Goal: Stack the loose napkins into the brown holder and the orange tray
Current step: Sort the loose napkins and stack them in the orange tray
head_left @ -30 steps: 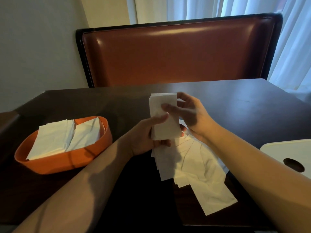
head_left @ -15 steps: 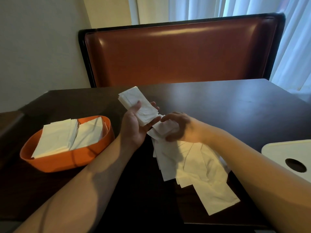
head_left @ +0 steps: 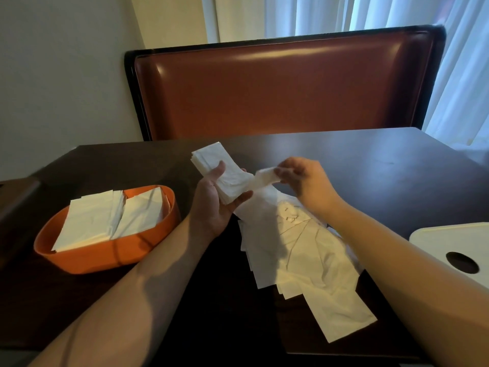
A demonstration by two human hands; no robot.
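My left hand [head_left: 215,201] holds a small stack of white napkins [head_left: 211,161] above the dark table, thumb on top and fingers under. My right hand [head_left: 304,176] pinches one loose napkin [head_left: 263,177] just right of that stack, lifted off the pile. A spread pile of loose napkins [head_left: 304,252] lies on the table under and in front of my right arm. The orange tray [head_left: 111,254] stands at the left with two rows of napkins [head_left: 111,221] inside. No brown holder shows clearly in this view.
The dark table [head_left: 397,176] runs back to a brown leather bench back [head_left: 285,88]. A white lid-like object with a round dark hole [head_left: 460,247] lies at the right edge. A brownish edge [head_left: 16,197] shows at the far left.
My left hand tilted its stack to the left and kept hold of it. My right hand dropped to the pile, pinched a single napkin and lifted it beside the stack.
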